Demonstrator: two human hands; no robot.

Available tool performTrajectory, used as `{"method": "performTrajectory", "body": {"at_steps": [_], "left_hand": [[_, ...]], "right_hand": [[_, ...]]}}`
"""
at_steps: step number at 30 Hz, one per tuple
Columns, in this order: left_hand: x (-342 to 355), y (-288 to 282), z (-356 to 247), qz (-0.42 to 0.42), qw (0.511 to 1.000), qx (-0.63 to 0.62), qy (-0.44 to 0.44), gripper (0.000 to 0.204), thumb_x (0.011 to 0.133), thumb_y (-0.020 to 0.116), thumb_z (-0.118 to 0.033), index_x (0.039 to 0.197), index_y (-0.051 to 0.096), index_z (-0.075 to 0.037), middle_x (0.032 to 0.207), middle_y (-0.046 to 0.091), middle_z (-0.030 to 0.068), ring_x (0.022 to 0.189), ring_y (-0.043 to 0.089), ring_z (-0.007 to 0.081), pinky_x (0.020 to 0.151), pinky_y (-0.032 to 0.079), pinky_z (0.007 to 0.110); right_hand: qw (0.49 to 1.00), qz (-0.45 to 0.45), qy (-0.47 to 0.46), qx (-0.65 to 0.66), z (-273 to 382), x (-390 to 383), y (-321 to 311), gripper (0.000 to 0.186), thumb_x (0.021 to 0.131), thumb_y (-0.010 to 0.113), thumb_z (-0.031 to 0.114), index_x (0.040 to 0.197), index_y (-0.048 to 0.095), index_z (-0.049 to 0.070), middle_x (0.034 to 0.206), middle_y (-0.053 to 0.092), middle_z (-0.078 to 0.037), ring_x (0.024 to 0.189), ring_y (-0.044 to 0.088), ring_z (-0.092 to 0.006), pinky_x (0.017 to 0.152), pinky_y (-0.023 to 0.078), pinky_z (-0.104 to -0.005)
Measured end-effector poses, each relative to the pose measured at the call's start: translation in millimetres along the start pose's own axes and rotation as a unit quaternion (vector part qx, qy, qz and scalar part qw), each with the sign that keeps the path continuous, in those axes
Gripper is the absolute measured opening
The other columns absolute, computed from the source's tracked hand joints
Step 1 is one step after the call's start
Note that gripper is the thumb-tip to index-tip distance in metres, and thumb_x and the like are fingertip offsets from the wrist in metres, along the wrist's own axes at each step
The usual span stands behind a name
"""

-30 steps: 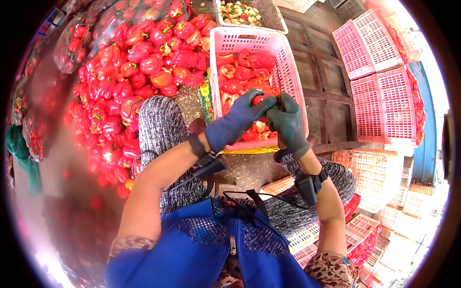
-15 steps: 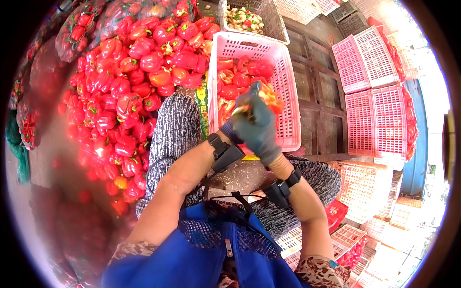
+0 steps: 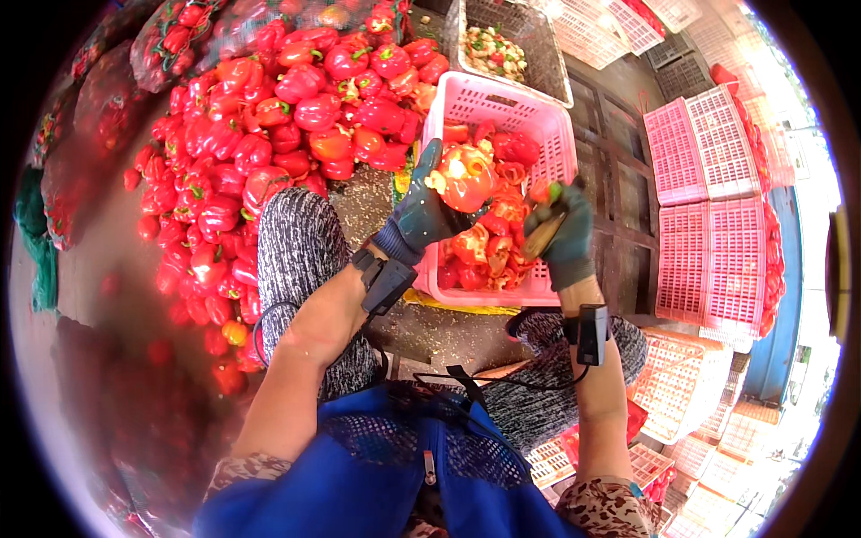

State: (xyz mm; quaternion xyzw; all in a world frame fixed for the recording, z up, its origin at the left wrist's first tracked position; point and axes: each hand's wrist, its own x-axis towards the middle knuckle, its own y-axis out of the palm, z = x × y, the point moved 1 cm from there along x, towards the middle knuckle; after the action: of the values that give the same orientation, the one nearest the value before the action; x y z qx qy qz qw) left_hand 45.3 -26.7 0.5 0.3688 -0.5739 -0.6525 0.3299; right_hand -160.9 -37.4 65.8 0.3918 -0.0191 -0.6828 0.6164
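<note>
In my gloved left hand is a red bell pepper, cut open at the top with pale flesh and seeds showing. It is held above a pink plastic crate partly filled with opened red peppers. My gloved right hand is closed at the crate's right side. A tan, narrow tool, perhaps a knife handle, lies in its grip. A green pepper stem with a bit of red shows at its fingertips. Any blade is hidden.
A big heap of whole red peppers lies left of my knee. Behind the pink crate stands a grey crate with pepper cores. Dark pallet slats and stacked pink crates are at right. Filled net bags stand far left.
My hands, together over the crate before, have moved apart: the left leftward with the opened pepper, the right rightward with the stem. The view has shifted, so the crate appears farther right.
</note>
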Motion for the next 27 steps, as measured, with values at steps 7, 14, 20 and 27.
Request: {"method": "performTrajectory", "body": {"at_steps": [7,14,20,27], "left_hand": [[4.6,25.0,8.4,0.100,0.995,-0.005,-0.023,0.048,0.096,0.054,-0.037,0.135,0.046,-0.009,0.125,0.060,0.0096,0.114,0.059,0.0227,0.095,0.051,0.040],[-21.0,19.5,-18.3,0.081,0.993,0.076,0.034,0.050,0.099,0.052,-0.028,0.142,0.039,-0.006,0.131,0.056,0.0130,0.121,0.055,0.0236,0.101,0.048,0.040],[-1.9,46.6,22.3,-0.018,0.817,0.572,0.064,0.048,0.102,0.046,-0.039,0.132,0.053,-0.002,0.127,0.060,0.0092,0.118,0.055,0.0184,0.102,0.044,0.034],[9.2,32.1,59.5,0.033,0.778,0.606,0.159,0.030,0.100,0.055,-0.018,0.124,0.060,-0.001,0.117,0.064,0.0026,0.107,0.055,0.0089,0.094,0.044,0.024]], "right_hand": [[0.995,-0.095,-0.030,0.013,2.0,68.2,-51.8,0.033,0.092,0.053,0.040,0.081,0.056,0.010,0.063,0.053,-0.007,0.052,0.050,-0.0211,0.047,0.042,-0.0339],[0.985,0.089,-0.123,-0.079,89.4,28.6,85.4,0.045,0.094,0.048,0.046,0.094,0.062,0.003,0.080,0.065,-0.011,0.047,0.049,-0.0165,0.045,0.043,-0.0300],[0.870,0.116,-0.165,-0.451,50.1,-63.4,21.9,0.031,0.088,0.065,0.025,0.107,0.062,0.001,0.087,0.063,-0.008,0.057,0.055,-0.0117,0.048,0.044,-0.0252],[0.780,0.005,-0.177,-0.601,10.8,-66.8,-2.7,0.028,0.082,0.064,0.024,0.093,0.058,-0.001,0.077,0.061,-0.021,0.070,0.061,-0.0330,0.066,0.046,-0.0427]]}}
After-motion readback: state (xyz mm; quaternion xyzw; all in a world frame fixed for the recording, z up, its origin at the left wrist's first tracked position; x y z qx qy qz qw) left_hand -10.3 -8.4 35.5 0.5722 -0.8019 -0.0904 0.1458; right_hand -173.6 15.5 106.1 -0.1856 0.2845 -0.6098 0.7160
